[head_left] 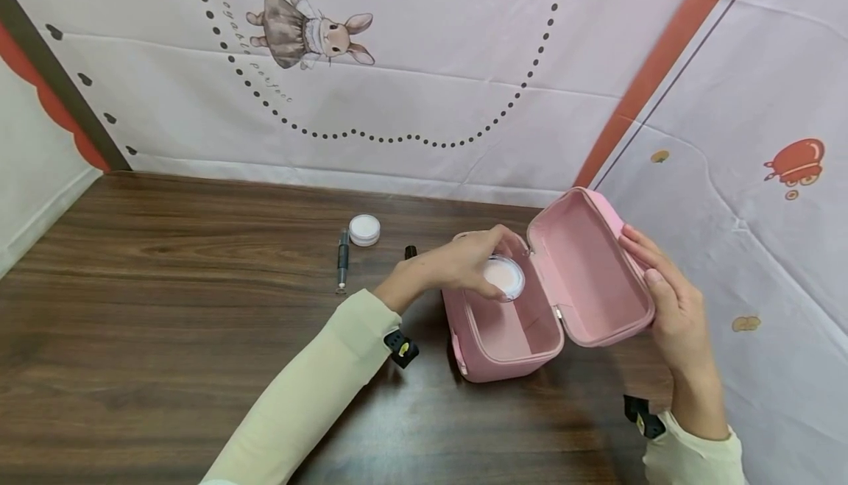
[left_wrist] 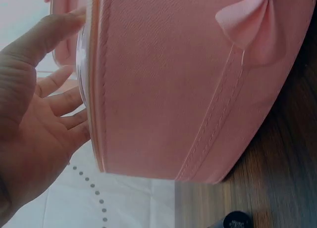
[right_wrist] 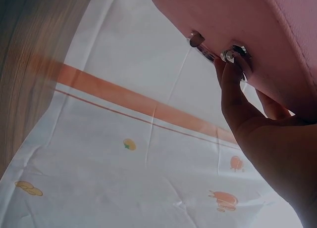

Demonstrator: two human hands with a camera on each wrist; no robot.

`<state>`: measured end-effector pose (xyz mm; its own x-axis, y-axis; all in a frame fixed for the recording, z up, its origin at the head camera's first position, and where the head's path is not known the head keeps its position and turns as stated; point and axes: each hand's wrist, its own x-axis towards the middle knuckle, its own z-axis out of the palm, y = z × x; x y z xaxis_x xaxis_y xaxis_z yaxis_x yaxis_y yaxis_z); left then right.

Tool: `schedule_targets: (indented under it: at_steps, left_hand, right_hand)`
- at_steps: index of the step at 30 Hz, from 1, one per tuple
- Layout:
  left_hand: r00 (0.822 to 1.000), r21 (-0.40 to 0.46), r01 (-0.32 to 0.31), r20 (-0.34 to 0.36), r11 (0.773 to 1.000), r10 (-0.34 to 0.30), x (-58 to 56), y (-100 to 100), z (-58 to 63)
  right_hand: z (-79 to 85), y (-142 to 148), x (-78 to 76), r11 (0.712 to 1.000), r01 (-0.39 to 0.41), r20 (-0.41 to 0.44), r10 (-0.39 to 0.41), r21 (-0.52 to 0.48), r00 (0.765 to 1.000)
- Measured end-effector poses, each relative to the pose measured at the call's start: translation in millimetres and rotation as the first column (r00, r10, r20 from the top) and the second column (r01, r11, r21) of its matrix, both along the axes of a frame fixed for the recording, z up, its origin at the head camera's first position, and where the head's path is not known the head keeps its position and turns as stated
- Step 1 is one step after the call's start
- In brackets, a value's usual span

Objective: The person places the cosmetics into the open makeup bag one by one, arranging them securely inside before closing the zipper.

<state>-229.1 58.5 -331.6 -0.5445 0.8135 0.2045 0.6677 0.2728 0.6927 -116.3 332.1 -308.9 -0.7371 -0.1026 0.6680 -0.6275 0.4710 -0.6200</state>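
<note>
A pink cosmetic case (head_left: 480, 363) stands on the table with its lid (head_left: 592, 271) swung out to the right. Over its opening, my left hand (head_left: 464, 260) grips a round white compact (head_left: 503, 277) by the edge, thumb on one side and fingers on the other. In the left wrist view the compact (left_wrist: 82, 60) overlaps the case's rim, and a pink bow (left_wrist: 252, 22) decorates the outer wall. My right hand (head_left: 676, 301) holds the lid by its outer edge. Beside its fingertips, the right wrist view shows metal fittings (right_wrist: 237, 56) on the pink surface.
Left of the case, a round white jar (head_left: 364, 229) and a slim dark pen-like tube (head_left: 342, 260) lie on the wooden table (head_left: 165, 308). A black-capped item (head_left: 411, 252) shows partly behind my left wrist. Printed cloth (head_left: 430, 73) hangs along the back and right sides.
</note>
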Motion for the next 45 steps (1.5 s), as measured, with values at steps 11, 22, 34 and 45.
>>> schedule_targets:
  at_steps: [11,22,34,45]
  left_hand:
    - [1.0,-0.139,-0.004,-0.01,0.99,0.003,3.2,14.9,-7.9]
    - [0.991,-0.371,-0.076,-0.129,0.926,0.03,14.0,28.9,-12.0]
    - [0.963,-0.577,-0.177,-0.267,0.797,0.021,19.6,36.3,-17.4]
    - [0.964,-0.615,-0.207,-0.26,0.761,0.052,21.4,42.8,-16.8]
  right_hand:
    - [-0.7,-1.2,1.8,1.0,0.003,0.009,-0.003,0.004,1.0]
    - [-2.9,-0.7,1.8,1.0,0.002,0.008,-0.002,0.002,1.0]
    - [-1.2,-2.5,2.8,1.0,0.024,0.012,-0.024,0.01,1.0]
    - [1.6,-3.3,2.1,0.999,0.031,0.007,-0.032,0.011,0.999]
